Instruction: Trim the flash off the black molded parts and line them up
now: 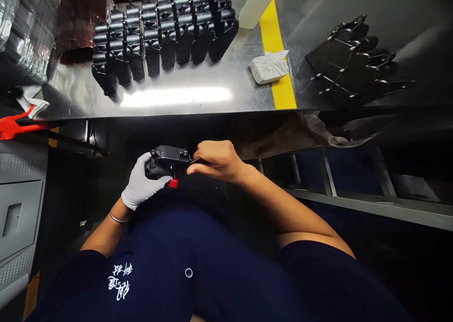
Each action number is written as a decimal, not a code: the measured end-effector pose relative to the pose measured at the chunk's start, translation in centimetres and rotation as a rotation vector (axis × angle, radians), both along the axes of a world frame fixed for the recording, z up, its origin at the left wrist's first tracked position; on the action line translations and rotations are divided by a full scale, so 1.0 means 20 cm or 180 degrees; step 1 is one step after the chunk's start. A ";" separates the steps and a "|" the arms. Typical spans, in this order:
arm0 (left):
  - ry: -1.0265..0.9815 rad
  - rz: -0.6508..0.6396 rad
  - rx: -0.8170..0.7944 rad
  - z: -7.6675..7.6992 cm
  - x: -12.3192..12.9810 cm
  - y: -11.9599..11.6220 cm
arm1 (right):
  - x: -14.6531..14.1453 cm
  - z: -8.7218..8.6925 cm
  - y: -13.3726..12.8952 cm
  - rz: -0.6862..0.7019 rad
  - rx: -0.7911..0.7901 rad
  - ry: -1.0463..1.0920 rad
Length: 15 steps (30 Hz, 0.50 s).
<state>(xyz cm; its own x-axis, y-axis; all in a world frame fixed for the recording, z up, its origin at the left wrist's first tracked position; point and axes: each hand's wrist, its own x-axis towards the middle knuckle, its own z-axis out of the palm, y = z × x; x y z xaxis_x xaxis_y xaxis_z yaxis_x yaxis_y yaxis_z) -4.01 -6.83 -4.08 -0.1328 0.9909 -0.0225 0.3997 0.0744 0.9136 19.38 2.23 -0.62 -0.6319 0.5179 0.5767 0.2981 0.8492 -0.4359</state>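
A black plastic part (170,158) is held in front of my body, below the table's near edge. My left hand (143,183), in a white glove, is wrapped round its left end, with the thumb along the underside. Beside the thumb a small red piece (173,183) sticks out under the part. My right hand (217,161) is bare and closed at the part's right end, pinching a thin tool (196,161) that touches the part. Most of that tool is hidden by the fingers.
Rows of black parts (168,34) stand on the metal table (170,98). A white wrapped block (269,67) and a white bottle (256,6) are near the yellow stripe (278,53). More black parts (343,67) lie right. Red-handled object (14,127) at the left edge.
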 end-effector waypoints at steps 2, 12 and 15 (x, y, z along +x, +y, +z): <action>-0.0079 0.0122 0.0211 -0.01 -0.01 0.00 | 0.00 0.00 0.00 -0.0094 -0.0268 0.0228; 0.0385 -0.0437 0.0773 0.07 -0.05 0.01 | 0.01 0.01 -0.03 -0.0310 -0.0155 0.0002; 0.0387 -0.0821 0.0891 0.10 -0.05 0.00 | 0.00 -0.01 -0.02 -0.0417 -0.0109 -0.0281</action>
